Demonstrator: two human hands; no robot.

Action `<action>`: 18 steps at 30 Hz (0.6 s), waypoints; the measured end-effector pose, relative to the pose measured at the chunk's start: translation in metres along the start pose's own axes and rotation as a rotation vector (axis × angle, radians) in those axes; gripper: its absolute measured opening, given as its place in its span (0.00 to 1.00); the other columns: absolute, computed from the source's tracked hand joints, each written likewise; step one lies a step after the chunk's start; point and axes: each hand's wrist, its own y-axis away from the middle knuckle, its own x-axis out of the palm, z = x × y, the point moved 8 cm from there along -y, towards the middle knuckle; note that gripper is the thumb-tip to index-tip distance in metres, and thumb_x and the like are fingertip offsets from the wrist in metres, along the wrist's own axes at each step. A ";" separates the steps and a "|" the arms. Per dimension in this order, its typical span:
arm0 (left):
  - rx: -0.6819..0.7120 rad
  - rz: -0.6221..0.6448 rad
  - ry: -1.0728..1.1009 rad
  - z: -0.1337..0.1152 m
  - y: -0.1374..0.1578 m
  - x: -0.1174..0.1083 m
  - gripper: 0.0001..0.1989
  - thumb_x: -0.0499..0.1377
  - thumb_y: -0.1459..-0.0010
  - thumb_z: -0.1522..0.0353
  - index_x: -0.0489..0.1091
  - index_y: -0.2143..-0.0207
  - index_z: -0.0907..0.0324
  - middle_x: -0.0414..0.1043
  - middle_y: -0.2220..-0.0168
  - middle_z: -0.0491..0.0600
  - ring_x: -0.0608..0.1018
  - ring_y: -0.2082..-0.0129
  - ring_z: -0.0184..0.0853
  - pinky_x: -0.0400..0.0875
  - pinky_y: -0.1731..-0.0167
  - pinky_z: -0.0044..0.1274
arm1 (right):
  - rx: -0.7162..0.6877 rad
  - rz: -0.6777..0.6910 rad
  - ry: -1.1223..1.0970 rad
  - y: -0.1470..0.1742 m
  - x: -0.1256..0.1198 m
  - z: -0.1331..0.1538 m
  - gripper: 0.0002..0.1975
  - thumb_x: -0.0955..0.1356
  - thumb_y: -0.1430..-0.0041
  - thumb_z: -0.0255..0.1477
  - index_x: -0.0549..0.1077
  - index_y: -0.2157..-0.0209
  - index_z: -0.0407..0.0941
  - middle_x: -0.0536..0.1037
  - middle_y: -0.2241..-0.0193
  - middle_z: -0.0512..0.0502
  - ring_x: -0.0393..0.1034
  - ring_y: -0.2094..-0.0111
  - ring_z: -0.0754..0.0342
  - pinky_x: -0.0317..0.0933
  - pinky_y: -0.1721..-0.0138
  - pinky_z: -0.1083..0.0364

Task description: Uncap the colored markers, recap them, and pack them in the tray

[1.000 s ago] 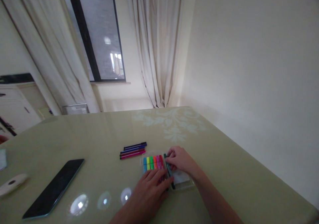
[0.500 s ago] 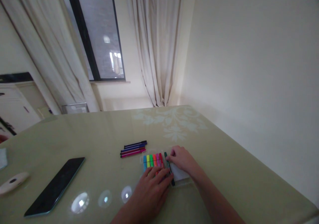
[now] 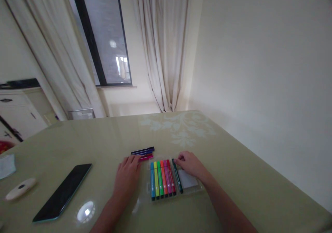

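Note:
A clear plastic case [image 3: 164, 199] lies opened on the table. In its left half is a row of several colourful markers [image 3: 162, 178]. The right half holds a dark green marker [image 3: 177, 176] along its inner side and a white card [image 3: 188, 179]. My right hand [image 3: 190, 164] pinches the dark green marker near its upper end. To the left of the case, my left hand [image 3: 127, 174] reaches forward, fingers extended over the left ends of several loose markers [image 3: 146, 153], dark, blue, red and pink. Its thumb is hidden.
A black tablet-like device [image 3: 63, 193] lies on the left of the glossy table [image 3: 103, 139]. Beyond it are a white oval object [image 3: 21, 189] and a pale folded cloth or paper [image 3: 7, 166]. A wall [image 3: 259, 70] runs along the right edge.
My left hand has moved off the markers in the case, left and forward to the loose ones. My right hand stays at the top of the dark green marker.

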 end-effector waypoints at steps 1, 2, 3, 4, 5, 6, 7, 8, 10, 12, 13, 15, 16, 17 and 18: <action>-0.025 0.026 -0.043 0.009 -0.002 0.001 0.15 0.49 0.32 0.71 0.74 0.50 0.58 0.75 0.51 0.55 0.74 0.51 0.46 0.68 0.50 0.39 | -0.008 -0.004 -0.001 0.000 -0.001 0.001 0.10 0.71 0.40 0.34 0.79 0.70 0.43 0.81 0.70 0.43 0.72 0.68 0.52 0.55 0.68 0.56; -0.042 0.050 -0.074 0.016 -0.003 0.002 0.14 0.50 0.32 0.70 0.74 0.52 0.58 0.75 0.52 0.54 0.73 0.51 0.46 0.68 0.51 0.38 | -0.016 -0.010 -0.005 0.000 -0.002 0.003 0.10 0.71 0.39 0.34 0.79 0.70 0.43 0.81 0.70 0.43 0.72 0.68 0.51 0.55 0.68 0.56; -0.053 0.072 -0.094 0.020 -0.003 0.003 0.13 0.50 0.32 0.70 0.74 0.53 0.58 0.75 0.53 0.54 0.73 0.52 0.46 0.67 0.51 0.37 | -0.023 -0.019 -0.010 0.001 -0.004 0.004 0.10 0.71 0.39 0.34 0.80 0.70 0.43 0.81 0.70 0.43 0.72 0.67 0.51 0.55 0.67 0.56; -0.062 0.088 -0.107 0.023 -0.003 0.004 0.13 0.51 0.32 0.69 0.74 0.54 0.58 0.74 0.54 0.54 0.73 0.52 0.46 0.66 0.51 0.36 | -0.026 -0.028 -0.016 0.001 -0.007 0.005 0.10 0.70 0.39 0.34 0.80 0.70 0.42 0.81 0.70 0.43 0.73 0.67 0.51 0.56 0.67 0.56; -0.073 0.095 -0.117 0.025 -0.002 0.003 0.12 0.51 0.32 0.68 0.74 0.55 0.58 0.74 0.54 0.54 0.73 0.52 0.46 0.66 0.52 0.36 | -0.027 -0.037 -0.021 0.002 -0.009 0.007 0.10 0.70 0.39 0.34 0.80 0.70 0.42 0.81 0.70 0.43 0.73 0.67 0.51 0.56 0.67 0.56; -0.083 0.096 -0.125 0.028 -0.001 0.003 0.12 0.51 0.33 0.68 0.74 0.56 0.58 0.74 0.54 0.54 0.72 0.52 0.46 0.66 0.52 0.36 | -0.025 -0.045 -0.028 0.002 -0.011 0.008 0.10 0.70 0.39 0.34 0.80 0.70 0.42 0.82 0.70 0.43 0.73 0.67 0.51 0.56 0.67 0.56; -0.091 0.095 -0.126 0.030 -0.001 0.002 0.12 0.51 0.33 0.67 0.74 0.57 0.58 0.74 0.54 0.55 0.72 0.52 0.46 0.65 0.52 0.36 | -0.024 -0.054 -0.037 0.002 -0.013 0.009 0.10 0.71 0.39 0.34 0.80 0.70 0.43 0.82 0.70 0.43 0.73 0.67 0.51 0.56 0.67 0.56; -0.096 0.096 -0.117 0.032 -0.001 0.001 0.11 0.51 0.33 0.67 0.74 0.59 0.58 0.74 0.54 0.55 0.72 0.52 0.47 0.65 0.53 0.36 | -0.022 -0.066 -0.046 0.003 -0.014 0.010 0.10 0.71 0.39 0.34 0.80 0.70 0.43 0.82 0.70 0.43 0.73 0.67 0.51 0.57 0.67 0.56; -0.109 0.100 -0.047 0.036 -0.002 0.000 0.11 0.52 0.34 0.66 0.74 0.61 0.57 0.75 0.56 0.54 0.73 0.53 0.47 0.65 0.54 0.37 | -0.024 -0.085 -0.072 0.003 -0.016 0.014 0.09 0.71 0.39 0.33 0.79 0.70 0.42 0.81 0.70 0.43 0.73 0.68 0.52 0.57 0.67 0.56; -0.134 0.085 0.113 0.037 -0.004 -0.002 0.10 0.52 0.35 0.65 0.73 0.63 0.57 0.77 0.59 0.53 0.75 0.56 0.46 0.67 0.55 0.35 | -0.052 -0.094 -0.128 0.004 -0.015 0.021 0.09 0.71 0.39 0.33 0.79 0.70 0.42 0.81 0.71 0.44 0.72 0.69 0.53 0.57 0.68 0.56; -0.149 0.065 0.227 0.034 -0.005 -0.003 0.10 0.52 0.36 0.64 0.72 0.63 0.57 0.78 0.61 0.52 0.76 0.57 0.45 0.68 0.56 0.34 | -0.076 -0.089 -0.171 0.005 -0.013 0.026 0.09 0.71 0.39 0.32 0.79 0.70 0.42 0.81 0.71 0.45 0.72 0.69 0.53 0.58 0.68 0.56; -0.163 0.014 0.477 0.020 -0.005 -0.004 0.11 0.53 0.36 0.62 0.72 0.63 0.57 0.78 0.63 0.51 0.77 0.62 0.42 0.70 0.61 0.32 | -0.136 -0.059 -0.302 0.007 -0.006 0.038 0.09 0.70 0.39 0.33 0.79 0.69 0.43 0.81 0.71 0.46 0.73 0.68 0.53 0.60 0.66 0.57; -0.149 0.004 0.593 0.009 -0.003 -0.003 0.12 0.52 0.35 0.60 0.71 0.61 0.57 0.78 0.62 0.51 0.78 0.64 0.41 0.71 0.62 0.31 | -0.168 -0.037 -0.386 0.009 -0.002 0.044 0.09 0.70 0.39 0.33 0.80 0.67 0.43 0.81 0.70 0.46 0.73 0.67 0.53 0.62 0.65 0.57; -0.127 0.013 0.666 -0.005 -0.001 -0.001 0.13 0.53 0.35 0.58 0.71 0.60 0.56 0.78 0.63 0.50 0.77 0.66 0.39 0.71 0.65 0.29 | -0.196 -0.015 -0.478 0.010 0.002 0.050 0.09 0.70 0.39 0.34 0.80 0.65 0.44 0.81 0.68 0.46 0.74 0.66 0.53 0.64 0.64 0.56; -0.104 0.026 0.716 -0.018 0.002 0.001 0.14 0.54 0.35 0.57 0.71 0.60 0.56 0.77 0.64 0.49 0.77 0.68 0.38 0.71 0.67 0.28 | -0.217 0.009 -0.569 0.012 0.005 0.056 0.10 0.70 0.39 0.36 0.80 0.63 0.44 0.81 0.67 0.46 0.74 0.65 0.53 0.65 0.63 0.56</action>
